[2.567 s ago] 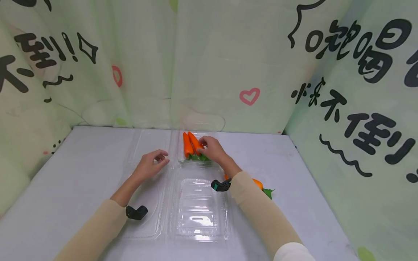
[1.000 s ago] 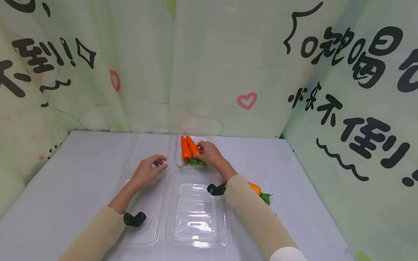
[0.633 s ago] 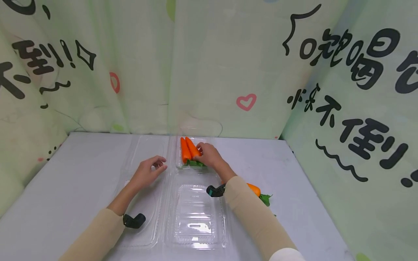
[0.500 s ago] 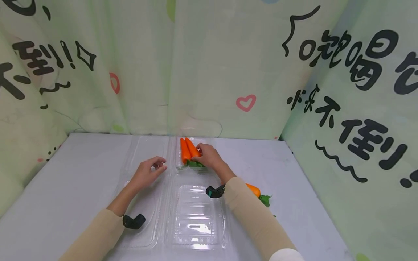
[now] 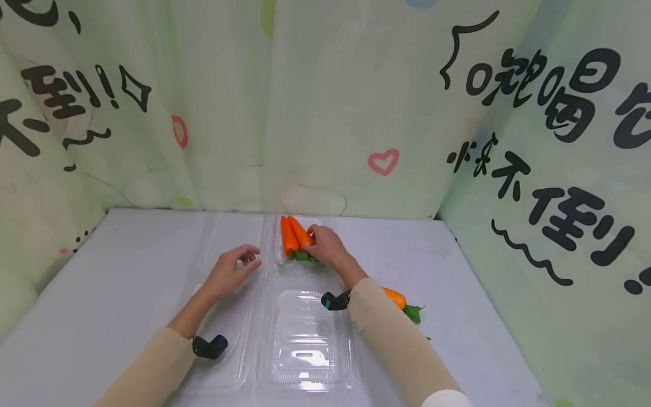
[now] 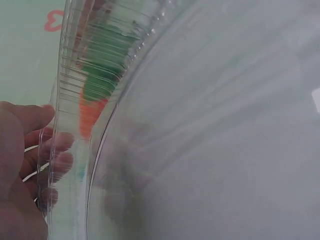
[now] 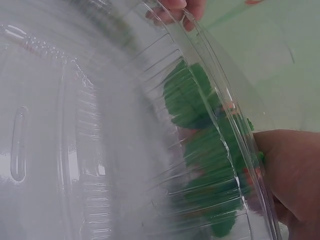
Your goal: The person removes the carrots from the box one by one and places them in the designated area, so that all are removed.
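Two orange carrots (image 5: 289,237) with green leaf tops lie side by side in a clear plastic container (image 5: 277,253) at the table's far side. My right hand (image 5: 328,247) is at the right-hand carrot (image 5: 301,230), with thumb and fingers pinching it near the leafy end. In the right wrist view, the green leaves (image 7: 210,155) show blurred through the ribbed plastic wall, and much of that hand is cut off. My left hand (image 5: 233,270) holds nothing. It hovers over the clear lid side with fingers loosely curled, left of the carrots.
Another clear ribbed container (image 5: 305,339) lies nearer, with its wide lid (image 5: 229,362) spread to the left. On the white table (image 5: 447,339), an orange carrot with leaves (image 5: 395,296) is partly hidden by the right sleeve. Printed curtains (image 5: 325,102) stand behind and beside the table.
The head view has tilted slightly, so everything sits a little lower in the frame. Both hands and the carrots keep nearly the same places.
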`<act>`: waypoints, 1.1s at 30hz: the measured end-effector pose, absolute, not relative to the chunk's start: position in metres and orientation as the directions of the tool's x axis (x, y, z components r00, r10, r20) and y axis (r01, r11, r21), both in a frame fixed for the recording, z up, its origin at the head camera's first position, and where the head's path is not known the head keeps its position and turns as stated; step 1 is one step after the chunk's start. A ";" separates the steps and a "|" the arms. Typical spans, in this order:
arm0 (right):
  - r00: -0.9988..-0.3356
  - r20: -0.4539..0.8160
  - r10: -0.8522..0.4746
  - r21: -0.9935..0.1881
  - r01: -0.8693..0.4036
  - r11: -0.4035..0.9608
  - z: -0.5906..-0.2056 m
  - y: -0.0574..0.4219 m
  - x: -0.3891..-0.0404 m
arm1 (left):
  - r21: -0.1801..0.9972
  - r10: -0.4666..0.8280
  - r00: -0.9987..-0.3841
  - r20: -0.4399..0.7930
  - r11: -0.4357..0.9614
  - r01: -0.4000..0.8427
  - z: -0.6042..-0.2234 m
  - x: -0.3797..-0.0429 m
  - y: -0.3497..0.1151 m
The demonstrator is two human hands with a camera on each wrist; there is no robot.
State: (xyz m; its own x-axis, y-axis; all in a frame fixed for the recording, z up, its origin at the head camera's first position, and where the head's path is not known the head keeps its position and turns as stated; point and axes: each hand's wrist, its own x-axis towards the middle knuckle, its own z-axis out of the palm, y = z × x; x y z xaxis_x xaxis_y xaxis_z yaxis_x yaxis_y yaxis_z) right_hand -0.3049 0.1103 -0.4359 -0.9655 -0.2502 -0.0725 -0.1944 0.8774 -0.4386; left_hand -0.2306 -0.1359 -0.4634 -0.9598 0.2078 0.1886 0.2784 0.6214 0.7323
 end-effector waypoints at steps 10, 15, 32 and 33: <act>-0.969 -0.069 -0.236 -0.513 -0.169 0.841 -0.433 0.112 -0.306 | 0.725 0.203 -0.962 0.184 0.633 0.272 -0.459 -0.230 -0.134; -0.968 -0.055 -0.244 -0.534 -0.178 0.827 -0.432 0.112 -0.305 | 0.723 0.195 -0.967 0.164 0.644 0.252 -0.460 -0.229 -0.135; -0.966 0.036 -0.255 -0.579 -0.228 0.783 -0.431 0.113 -0.302 | 0.729 0.202 -0.963 0.180 0.629 0.268 -0.460 -0.228 -0.139; -0.966 0.038 -0.255 -0.585 -0.228 0.778 -0.431 0.113 -0.302 | 0.729 0.203 -0.962 0.181 0.629 0.270 -0.460 -0.228 -0.139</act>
